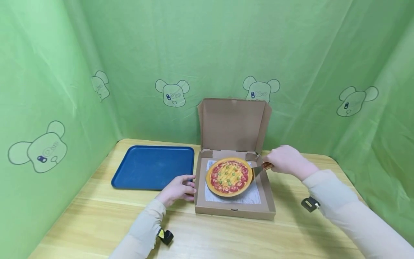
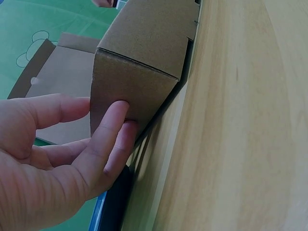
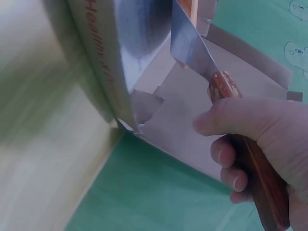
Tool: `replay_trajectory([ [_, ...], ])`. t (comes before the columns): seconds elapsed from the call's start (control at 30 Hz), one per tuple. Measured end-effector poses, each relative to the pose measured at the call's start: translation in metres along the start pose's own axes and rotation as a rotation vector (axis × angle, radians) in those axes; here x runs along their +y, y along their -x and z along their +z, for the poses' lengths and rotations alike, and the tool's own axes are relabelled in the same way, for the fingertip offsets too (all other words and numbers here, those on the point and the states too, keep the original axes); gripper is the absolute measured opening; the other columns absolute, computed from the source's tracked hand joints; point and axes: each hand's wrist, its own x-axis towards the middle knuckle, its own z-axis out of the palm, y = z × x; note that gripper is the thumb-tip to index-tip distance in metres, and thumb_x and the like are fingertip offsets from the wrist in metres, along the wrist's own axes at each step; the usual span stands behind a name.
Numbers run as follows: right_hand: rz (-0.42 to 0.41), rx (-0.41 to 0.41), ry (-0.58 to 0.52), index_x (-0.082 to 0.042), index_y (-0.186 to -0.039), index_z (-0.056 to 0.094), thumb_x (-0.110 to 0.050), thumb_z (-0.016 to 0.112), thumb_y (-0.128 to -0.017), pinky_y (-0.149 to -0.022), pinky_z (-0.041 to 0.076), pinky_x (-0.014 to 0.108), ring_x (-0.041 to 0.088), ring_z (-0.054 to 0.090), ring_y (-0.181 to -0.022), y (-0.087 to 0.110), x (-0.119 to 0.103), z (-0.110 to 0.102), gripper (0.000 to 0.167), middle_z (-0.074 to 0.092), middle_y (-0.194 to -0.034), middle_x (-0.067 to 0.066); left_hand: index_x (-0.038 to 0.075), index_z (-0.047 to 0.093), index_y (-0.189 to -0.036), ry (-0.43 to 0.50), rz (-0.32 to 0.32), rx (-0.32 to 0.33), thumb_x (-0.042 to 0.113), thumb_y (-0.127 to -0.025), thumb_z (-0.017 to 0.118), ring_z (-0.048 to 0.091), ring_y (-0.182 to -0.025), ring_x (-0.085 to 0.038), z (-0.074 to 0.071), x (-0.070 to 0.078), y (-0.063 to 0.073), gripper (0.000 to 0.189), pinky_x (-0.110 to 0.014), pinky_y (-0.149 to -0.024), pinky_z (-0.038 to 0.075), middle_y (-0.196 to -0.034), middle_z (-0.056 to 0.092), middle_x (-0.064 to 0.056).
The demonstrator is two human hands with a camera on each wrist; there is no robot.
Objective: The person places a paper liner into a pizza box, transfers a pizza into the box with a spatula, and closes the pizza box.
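Observation:
A pizza (image 1: 229, 177) with red and green toppings sits over the paper-lined bottom of an open cardboard pizza box (image 1: 234, 213). Reaching in from the right, my right hand (image 1: 286, 160) grips the wooden handle (image 3: 262, 178) of a pizza spatula. Its metal blade (image 3: 192, 45) runs to the pizza's right edge, and the blade's far part is hidden beneath the pizza. The left hand (image 1: 178, 189) is at the box's left side; in the left wrist view its fingertips (image 2: 115, 109) touch the cardboard side wall, with the fingers loosely bent.
Left of the box lies a blue tray (image 1: 155, 167) on the wooden table (image 1: 200, 237). The box lid (image 1: 231, 124) stands upright at the back, in front of a green curtain (image 1: 213, 46) printed with bear heads. Printed paper (image 1: 252, 196) lines the box.

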Motion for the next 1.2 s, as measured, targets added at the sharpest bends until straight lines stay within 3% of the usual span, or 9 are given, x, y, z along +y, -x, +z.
replay_trajectory([
  [0.27,0.01,0.002,0.071,-0.027,-0.071,0.069,-0.013,0.083,-0.063,-0.056,0.048,0.035,0.012,0.056,-0.055,-0.012,-0.004,-0.017,0.021,0.064,-0.061,-0.009,-0.003,0.033,-0.148,-0.004,-0.001,0.0,-0.006,-0.087,0.06,0.067,-0.089,-0.021,0.0,-0.001,0.0,0.067,-0.04,-0.081,0.061,-0.125,0.054,-0.027],
  [0.7,0.015,0.005,0.145,-0.022,-0.061,0.059,-0.009,0.081,-0.061,-0.053,0.043,0.032,0.012,0.051,-0.052,-0.017,-0.008,-0.035,0.026,0.06,-0.056,-0.007,-0.002,0.034,-0.148,0.005,-0.006,0.001,-0.006,-0.087,0.06,0.067,-0.091,-0.022,0.0,-0.001,-0.001,0.067,-0.04,-0.082,0.061,-0.128,0.053,-0.028],
  [1.2,0.053,-0.059,0.134,-0.025,-0.062,0.06,-0.02,0.086,-0.062,-0.054,0.043,0.033,0.011,0.052,-0.053,0.01,0.01,-0.033,0.026,0.061,-0.057,-0.009,-0.003,0.034,-0.148,0.0,-0.002,0.003,-0.006,-0.087,0.06,0.068,-0.092,-0.023,0.0,0.0,0.0,0.066,-0.039,-0.081,0.061,-0.126,0.054,-0.028],
])
